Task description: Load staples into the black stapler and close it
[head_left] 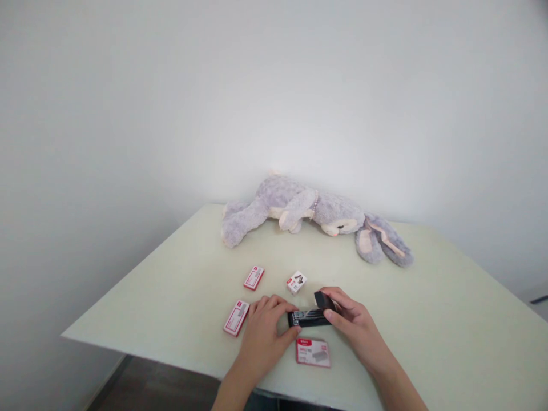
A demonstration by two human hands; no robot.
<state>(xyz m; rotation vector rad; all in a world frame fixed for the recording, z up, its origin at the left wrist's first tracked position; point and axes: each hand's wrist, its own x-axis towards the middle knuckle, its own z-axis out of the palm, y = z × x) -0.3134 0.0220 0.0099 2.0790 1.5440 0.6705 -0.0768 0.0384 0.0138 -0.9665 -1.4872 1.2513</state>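
A black stapler [314,319] lies on the pale table, its top part raised away from the base. My left hand [270,328] pinches the left end of the base between thumb and fingers. At the right, my right hand [349,314] grips the black upper part of the stapler between thumb and fingers. A red and white staple box [313,352] lies just in front of the stapler. Another staple box [236,318] is close beside my left hand. Farther back are a third flat box [254,278] and a small white box [296,282] with a stapler-like picture.
A grey plush rabbit [295,202] lies on its side along the back of the table [171,291], against the white wall. The table's front edge runs close below my forearms, with dark floor [158,385] beyond it at the lower left.
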